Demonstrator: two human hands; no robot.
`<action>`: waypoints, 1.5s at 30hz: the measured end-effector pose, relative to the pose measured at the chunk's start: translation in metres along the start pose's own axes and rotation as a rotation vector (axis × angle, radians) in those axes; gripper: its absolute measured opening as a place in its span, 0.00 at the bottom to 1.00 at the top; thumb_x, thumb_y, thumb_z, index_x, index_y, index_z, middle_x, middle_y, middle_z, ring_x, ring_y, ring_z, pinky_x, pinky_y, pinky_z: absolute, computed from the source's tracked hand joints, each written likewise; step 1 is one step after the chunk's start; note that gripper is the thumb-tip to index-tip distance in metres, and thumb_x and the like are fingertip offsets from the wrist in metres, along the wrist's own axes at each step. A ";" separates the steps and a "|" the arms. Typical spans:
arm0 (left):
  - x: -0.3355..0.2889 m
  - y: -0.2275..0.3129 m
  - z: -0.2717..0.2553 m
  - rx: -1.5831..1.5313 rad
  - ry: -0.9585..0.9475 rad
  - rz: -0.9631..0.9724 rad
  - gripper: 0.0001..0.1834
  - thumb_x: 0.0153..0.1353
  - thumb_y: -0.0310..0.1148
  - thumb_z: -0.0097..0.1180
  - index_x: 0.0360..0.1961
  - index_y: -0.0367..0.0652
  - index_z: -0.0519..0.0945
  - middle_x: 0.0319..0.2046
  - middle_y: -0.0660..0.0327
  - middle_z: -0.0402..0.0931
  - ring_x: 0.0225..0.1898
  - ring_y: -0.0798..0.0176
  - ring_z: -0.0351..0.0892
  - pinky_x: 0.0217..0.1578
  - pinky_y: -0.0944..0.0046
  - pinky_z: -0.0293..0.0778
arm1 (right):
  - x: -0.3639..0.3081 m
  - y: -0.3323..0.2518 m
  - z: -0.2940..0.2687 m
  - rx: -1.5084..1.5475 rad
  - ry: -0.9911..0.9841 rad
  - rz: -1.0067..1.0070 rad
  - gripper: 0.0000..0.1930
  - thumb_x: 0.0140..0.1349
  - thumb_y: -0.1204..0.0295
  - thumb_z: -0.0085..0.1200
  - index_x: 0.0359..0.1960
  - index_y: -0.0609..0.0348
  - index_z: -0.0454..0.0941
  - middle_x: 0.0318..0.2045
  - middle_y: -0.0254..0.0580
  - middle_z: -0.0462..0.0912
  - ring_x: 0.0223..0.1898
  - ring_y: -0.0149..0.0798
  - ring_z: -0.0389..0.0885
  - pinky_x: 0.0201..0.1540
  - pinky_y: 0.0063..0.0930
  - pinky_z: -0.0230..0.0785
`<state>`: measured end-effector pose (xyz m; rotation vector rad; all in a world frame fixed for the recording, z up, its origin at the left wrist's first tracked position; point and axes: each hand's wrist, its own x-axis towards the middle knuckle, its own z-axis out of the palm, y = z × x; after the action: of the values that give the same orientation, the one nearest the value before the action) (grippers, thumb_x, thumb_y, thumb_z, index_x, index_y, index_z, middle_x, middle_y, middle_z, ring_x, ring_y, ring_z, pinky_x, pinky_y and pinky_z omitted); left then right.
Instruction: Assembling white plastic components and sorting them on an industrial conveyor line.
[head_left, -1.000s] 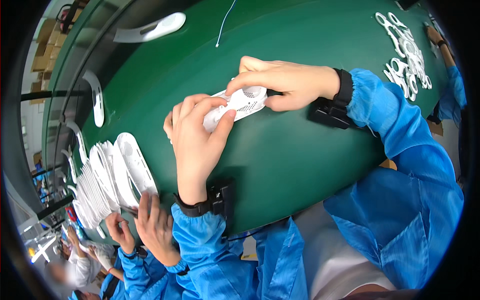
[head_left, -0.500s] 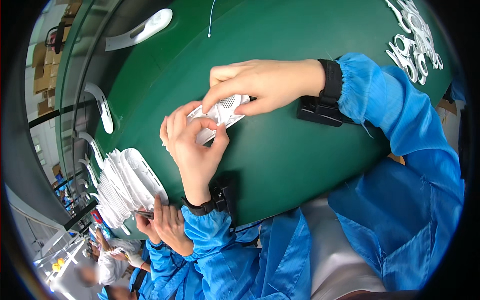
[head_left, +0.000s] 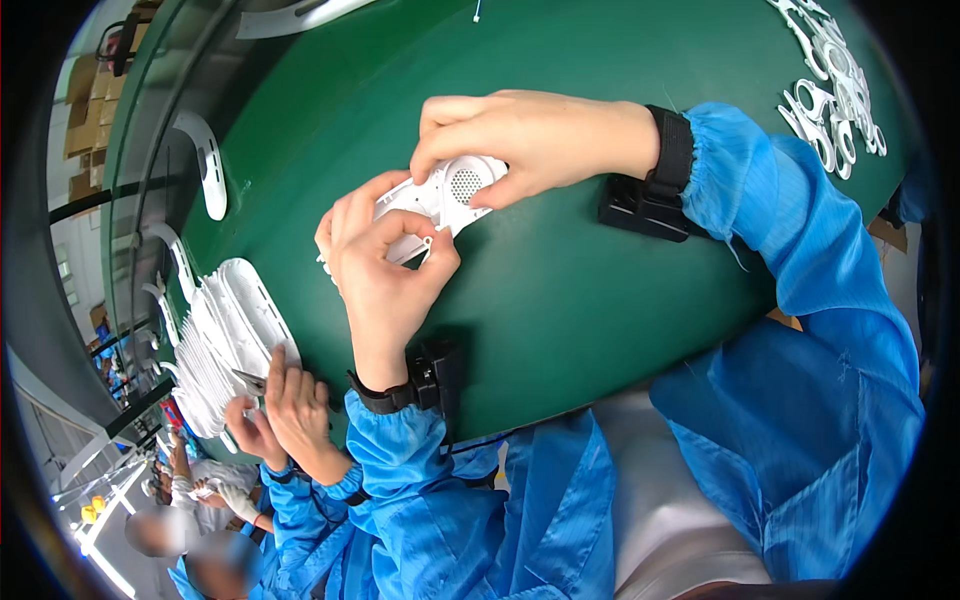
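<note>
Both my hands hold a white plastic housing (head_left: 466, 187) above the green table. It has a round grille of small holes at its right end and an open, ribbed inside facing up. My left hand (head_left: 378, 275) is closed round the housing's left end. Its thumb and forefinger pinch near a small white ring-like piece (head_left: 428, 242) at the lower edge; whether that piece is part of the housing I cannot tell. My right hand (head_left: 535, 145) grips the grille end, thumb at the near side and fingers curled over the far side.
Stacked white long shells (head_left: 235, 330) stand at the left, where a co-worker's hands (head_left: 290, 410) hold a dark pointed tool. Single white shells (head_left: 208, 170) lie along the table's left side. White ring-ended parts (head_left: 840, 90) are heaped at far right on the green table (head_left: 600, 300).
My right hand has shifted slightly up and away, showing more of the grille. The whole view has turned a little. The co-worker's hands have drawn back from the shells somewhat.
</note>
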<state>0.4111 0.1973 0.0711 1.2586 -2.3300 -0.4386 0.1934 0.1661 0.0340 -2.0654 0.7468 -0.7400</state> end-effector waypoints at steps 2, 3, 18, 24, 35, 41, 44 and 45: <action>0.000 0.000 0.001 0.002 0.000 -0.002 0.06 0.37 0.26 0.66 0.17 0.44 0.78 0.44 0.62 0.80 0.47 0.57 0.74 0.55 0.57 0.58 | 0.001 -0.001 -0.001 -0.028 -0.016 0.020 0.21 0.49 0.76 0.61 0.47 0.54 0.75 0.42 0.38 0.73 0.42 0.45 0.79 0.40 0.35 0.74; 0.001 0.000 0.002 0.004 -0.002 0.001 0.06 0.37 0.26 0.66 0.17 0.44 0.78 0.44 0.62 0.80 0.47 0.57 0.74 0.54 0.57 0.58 | 0.001 -0.001 -0.003 -0.057 -0.028 0.041 0.20 0.49 0.75 0.61 0.46 0.54 0.74 0.42 0.38 0.74 0.42 0.45 0.79 0.40 0.35 0.74; 0.002 -0.004 0.001 -0.051 -0.038 -0.020 0.09 0.39 0.28 0.69 0.17 0.44 0.79 0.46 0.62 0.80 0.48 0.58 0.74 0.54 0.58 0.58 | -0.001 0.009 -0.001 -0.003 0.017 -0.058 0.19 0.48 0.73 0.63 0.42 0.54 0.73 0.40 0.38 0.75 0.38 0.44 0.79 0.36 0.36 0.72; 0.007 -0.008 0.000 -0.079 -0.087 -0.014 0.14 0.40 0.27 0.69 0.27 0.44 0.76 0.45 0.61 0.79 0.47 0.55 0.74 0.53 0.56 0.59 | 0.005 0.001 -0.004 -0.061 -0.010 0.014 0.25 0.46 0.73 0.64 0.47 0.54 0.68 0.39 0.40 0.76 0.35 0.46 0.80 0.33 0.38 0.71; 0.027 0.000 -0.016 -0.005 -0.317 -0.310 0.16 0.47 0.36 0.67 0.37 0.40 0.82 0.34 0.51 0.82 0.35 0.49 0.82 0.37 0.56 0.75 | 0.014 0.014 0.003 -0.192 0.015 -0.029 0.20 0.47 0.67 0.65 0.42 0.61 0.76 0.33 0.44 0.81 0.31 0.47 0.81 0.33 0.35 0.72; 0.022 -0.002 -0.024 0.028 -0.274 -0.308 0.16 0.47 0.36 0.66 0.38 0.42 0.83 0.32 0.52 0.82 0.34 0.49 0.82 0.37 0.56 0.75 | 0.032 0.000 0.004 -0.106 -0.012 0.256 0.14 0.49 0.64 0.66 0.29 0.63 0.82 0.26 0.45 0.83 0.27 0.43 0.81 0.30 0.33 0.71; 0.016 -0.009 -0.022 0.005 -0.254 -0.256 0.16 0.47 0.37 0.67 0.37 0.42 0.83 0.30 0.52 0.82 0.33 0.48 0.82 0.37 0.56 0.75 | 0.031 0.003 0.010 -0.123 0.011 0.201 0.14 0.48 0.63 0.67 0.28 0.62 0.82 0.24 0.43 0.82 0.26 0.40 0.80 0.27 0.32 0.69; 0.016 -0.009 -0.021 0.001 -0.253 -0.254 0.16 0.47 0.37 0.67 0.37 0.42 0.83 0.30 0.52 0.82 0.33 0.48 0.82 0.37 0.56 0.75 | 0.029 0.005 0.011 -0.129 0.010 0.203 0.13 0.49 0.63 0.67 0.28 0.61 0.82 0.23 0.42 0.81 0.25 0.40 0.79 0.26 0.32 0.68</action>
<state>0.4209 0.1780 0.0879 1.5883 -2.3781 -0.7170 0.2186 0.1483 0.0315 -2.0629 1.0165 -0.6021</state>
